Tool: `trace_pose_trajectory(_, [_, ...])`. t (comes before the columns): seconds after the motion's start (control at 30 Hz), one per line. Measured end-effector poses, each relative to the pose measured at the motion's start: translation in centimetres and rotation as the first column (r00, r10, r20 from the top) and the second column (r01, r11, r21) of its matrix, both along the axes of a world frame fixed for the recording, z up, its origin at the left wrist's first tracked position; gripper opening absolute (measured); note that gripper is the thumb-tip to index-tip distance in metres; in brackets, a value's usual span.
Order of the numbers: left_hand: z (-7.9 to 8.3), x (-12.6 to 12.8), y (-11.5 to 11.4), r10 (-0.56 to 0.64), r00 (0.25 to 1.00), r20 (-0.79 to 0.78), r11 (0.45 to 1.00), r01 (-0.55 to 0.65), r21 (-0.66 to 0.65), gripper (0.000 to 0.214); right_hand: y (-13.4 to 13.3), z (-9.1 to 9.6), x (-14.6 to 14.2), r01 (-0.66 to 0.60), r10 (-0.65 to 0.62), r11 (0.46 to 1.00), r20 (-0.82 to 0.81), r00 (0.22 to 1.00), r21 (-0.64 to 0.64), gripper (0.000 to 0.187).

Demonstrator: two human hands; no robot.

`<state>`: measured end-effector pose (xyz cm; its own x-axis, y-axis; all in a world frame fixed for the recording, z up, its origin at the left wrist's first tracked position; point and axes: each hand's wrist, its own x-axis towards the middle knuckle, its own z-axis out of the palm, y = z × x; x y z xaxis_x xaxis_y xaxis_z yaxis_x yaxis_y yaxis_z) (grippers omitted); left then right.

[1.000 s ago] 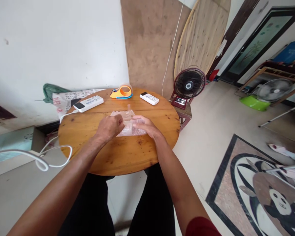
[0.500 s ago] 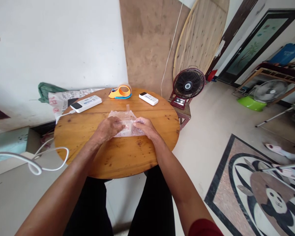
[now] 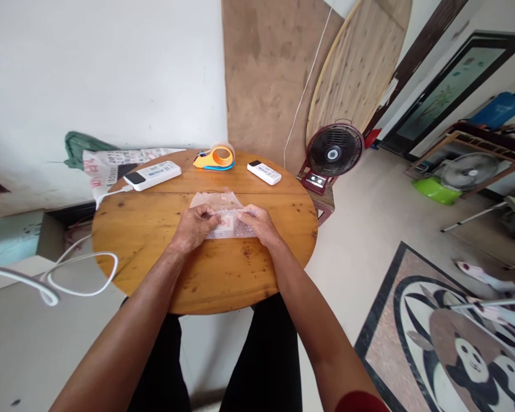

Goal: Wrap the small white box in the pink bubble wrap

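A sheet of bubble wrap (image 3: 241, 228) lies near the middle of the wooden table (image 3: 223, 280), folded around a small pale item that shows only dimly through the plastic. My left hand (image 3: 196, 225) pinches its left side, thumb and fingers closed on the film. On the right side, my right hand (image 3: 258, 222) grips the upper fold between thumb and fingers. The far flap of the wrap lies spread behind both hands.
An orange tape dispenser (image 3: 215, 158) stands at the table's far edge. White devices lie left (image 3: 153, 174) and right (image 3: 264, 171) of it, the left one with a cable (image 3: 110, 197). A fan (image 3: 335, 150) sits on a stool behind the right side.
The view has shifted slightly. My fingers have moved a little along the fold, and the pale item shows more plainly between them. Both hands keep hold of the bubble wrap.
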<state>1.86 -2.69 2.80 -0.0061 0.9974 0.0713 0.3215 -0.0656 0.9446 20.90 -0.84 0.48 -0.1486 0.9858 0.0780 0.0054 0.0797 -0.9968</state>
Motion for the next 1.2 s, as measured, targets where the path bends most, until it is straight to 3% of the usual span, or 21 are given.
trace_pose_trajectory(0.17, [0.0, 0.2, 0.1, -0.001, 1.000, -0.010, 1.000, 0.001, -0.011, 0.020, 0.6, -0.8, 0.1, 0.112, -0.127, 0.990, 0.179, 0.976, 0.089, 0.028])
trace_pose_trajectory(0.33, [-0.2, 0.1, 0.1, -0.023, 0.999, -0.026, 1.000, 0.023, 0.018, 0.020, 0.9, -1.2, 0.2, 0.145, -0.212, 0.966, 0.332, 0.919, 0.214, 0.024])
trace_pose_trajectory(0.7, [-1.4, -0.2, 0.9, -0.013, 0.996, -0.085, 0.995, 0.021, 0.100, 0.024, 0.3, -0.7, -0.2, 0.142, -0.287, 0.939, 0.482, 0.828, 0.315, 0.017])
trace_pose_trajectory(1.0, [-0.8, 0.0, 0.4, -0.063, 0.998, 0.019, 0.995, 0.061, 0.077, 0.021, -0.2, -0.3, -0.4, 0.140, -0.332, 0.927, 0.592, 0.734, 0.347, 0.016])
trace_pose_trajectory(1.2, [-0.9, -0.3, 0.7, -0.151, 0.982, 0.114, 0.988, 0.147, 0.040, 0.027, -0.6, 0.3, -0.3, 0.071, -0.284, 0.935, 0.617, 0.734, 0.346, 0.014])
